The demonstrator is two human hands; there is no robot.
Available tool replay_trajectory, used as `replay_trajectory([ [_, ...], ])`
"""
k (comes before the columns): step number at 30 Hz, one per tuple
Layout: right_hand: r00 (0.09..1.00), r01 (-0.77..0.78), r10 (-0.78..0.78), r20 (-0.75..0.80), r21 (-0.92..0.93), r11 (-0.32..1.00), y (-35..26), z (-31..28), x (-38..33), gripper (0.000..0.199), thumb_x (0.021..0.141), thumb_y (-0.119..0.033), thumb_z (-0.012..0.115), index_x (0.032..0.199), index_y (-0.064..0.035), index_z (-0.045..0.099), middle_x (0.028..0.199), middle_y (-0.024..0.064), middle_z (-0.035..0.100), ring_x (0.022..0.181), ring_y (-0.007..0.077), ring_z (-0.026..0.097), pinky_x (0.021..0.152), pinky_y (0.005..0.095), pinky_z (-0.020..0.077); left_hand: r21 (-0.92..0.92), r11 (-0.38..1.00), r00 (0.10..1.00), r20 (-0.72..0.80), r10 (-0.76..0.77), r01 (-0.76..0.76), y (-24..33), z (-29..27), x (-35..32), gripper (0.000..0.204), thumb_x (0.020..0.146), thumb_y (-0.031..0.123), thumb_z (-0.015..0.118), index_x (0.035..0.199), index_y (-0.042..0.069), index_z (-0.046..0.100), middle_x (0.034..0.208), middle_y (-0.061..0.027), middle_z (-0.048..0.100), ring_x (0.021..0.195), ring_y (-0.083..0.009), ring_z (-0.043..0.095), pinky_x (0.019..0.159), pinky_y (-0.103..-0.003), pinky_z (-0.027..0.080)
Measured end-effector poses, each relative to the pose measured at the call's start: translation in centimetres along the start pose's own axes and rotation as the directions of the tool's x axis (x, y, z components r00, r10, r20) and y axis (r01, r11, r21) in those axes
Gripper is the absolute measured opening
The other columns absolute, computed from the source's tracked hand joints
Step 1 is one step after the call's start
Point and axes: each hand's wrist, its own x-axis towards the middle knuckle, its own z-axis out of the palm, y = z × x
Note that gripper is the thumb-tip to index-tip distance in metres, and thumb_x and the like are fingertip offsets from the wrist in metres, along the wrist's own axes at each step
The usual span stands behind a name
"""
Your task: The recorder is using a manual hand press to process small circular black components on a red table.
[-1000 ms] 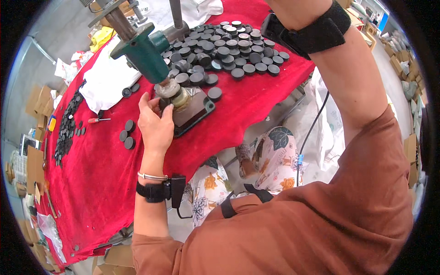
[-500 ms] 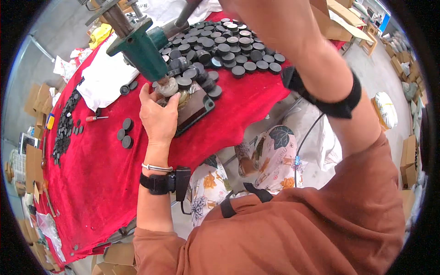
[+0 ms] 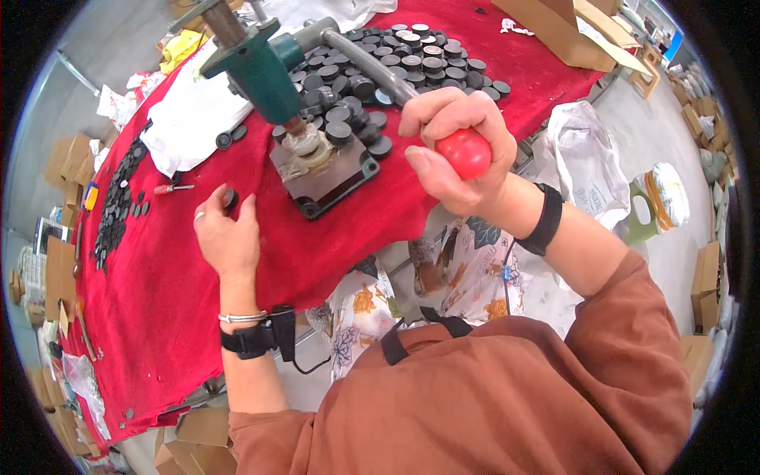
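My right hand (image 3: 467, 150) is wrapped around the red ball knob (image 3: 463, 153) of a grey metal lever (image 3: 368, 63). The lever belongs to a green hand press (image 3: 265, 75), whose ram comes down on a whitish, translucent round fixture (image 3: 305, 142) on a dark steel base plate (image 3: 328, 180). Left of the press, my left hand (image 3: 229, 241) is low over the red cloth, thumb and fingers apart. A black round cap (image 3: 229, 199) shows between its fingertips, apparently still on the cloth. What lies under the palm is hidden.
Many black round caps (image 3: 412, 62) are heaped behind and right of the press. Smaller black pieces (image 3: 119, 206) are strewn at the left, near a red-handled screwdriver (image 3: 172, 189) and a white cloth (image 3: 190, 119). An open cardboard box (image 3: 558, 32) stands at the far right.
My left hand has left the fixture and moved left and down to the loose caps. My right hand and the lever have come down and nearer, bringing the red knob into view.
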Motion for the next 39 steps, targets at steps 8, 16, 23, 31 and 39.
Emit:
replay_trajectory([
  [8, 0.987, -0.151, 0.151, 0.050, -0.001, 0.988, -1.5, -0.8, 1.2, 0.020, 0.077, 0.004, 0.066, 0.087, -0.0030, 0.051, 0.088, 0.0106, 0.063, 0.077, 0.0144, 0.059, 0.072, 0.0279, 0.0485, 0.257, 0.958, 0.973, 0.158, -0.171, 0.127, -3.3, -2.1, -1.6, 0.036, 0.080, 0.029, 0.070, 0.108, 0.007, 0.066, 0.102, -0.0167, 0.063, 0.097, -0.0332, 0.062, 0.082, -0.043, 0.050],
  [16, 0.927, -0.326, 0.352, 0.127, -0.186, 0.927, -2.0, -0.7, 14.9, 0.027, 0.084, -0.025, 0.062, 0.071, -0.0012, 0.063, 0.062, 0.0009, 0.056, 0.053, 0.0124, 0.052, 0.049, 0.0255, 0.0424, 0.189, 0.982, 0.990, 0.137, -0.042, 0.015, -3.9, -1.1, -1.0, 0.034, 0.080, 0.020, 0.067, 0.108, 0.000, 0.064, 0.102, -0.0183, 0.063, 0.095, -0.0345, 0.062, 0.083, -0.044, 0.049],
  [23, 0.879, -0.445, 0.474, 0.054, -0.266, 0.855, -0.4, 1.4, 18.5, 0.035, 0.084, -0.036, 0.055, 0.074, -0.0020, 0.061, 0.066, 0.0041, 0.055, 0.063, 0.0122, 0.047, 0.056, 0.0284, 0.0384, -0.382, 0.915, 0.963, 0.169, 0.209, -0.132, 0.0, -1.1, -0.5, 0.035, 0.079, 0.014, 0.069, 0.109, -0.004, 0.063, 0.099, -0.0201, 0.062, 0.092, -0.0319, 0.062, 0.084, -0.038, 0.048],
  [31, 0.869, -0.457, 0.494, 0.034, -0.329, 0.826, -1.0, 1.6, 18.6, 0.038, 0.084, -0.036, 0.053, 0.075, -0.0005, 0.061, 0.066, 0.0048, 0.054, 0.065, 0.0133, 0.048, 0.059, 0.0278, 0.0386, -0.425, 0.899, 0.944, 0.244, 0.222, -0.102, 6.1, 2.8, 1.5, 0.050, 0.078, 0.013, 0.069, 0.121, -0.005, 0.052, 0.107, -0.0219, 0.063, 0.100, -0.0339, 0.062, 0.087, -0.039, 0.048],
  [39, 0.968, -0.095, 0.186, 0.170, -0.437, 0.895, -2.4, 0.6, 15.6, 0.030, 0.085, -0.026, 0.053, 0.071, -0.0009, 0.059, 0.066, 0.0049, 0.055, 0.059, 0.0119, 0.050, 0.053, 0.0294, 0.0414, -0.491, 0.870, 0.977, 0.157, 0.145, -0.051, 6.8, 4.4, 1.5, 0.061, 0.077, 0.016, 0.072, 0.128, -0.006, 0.045, 0.106, -0.0191, 0.066, 0.100, -0.0316, 0.065, 0.088, -0.039, 0.049],
])
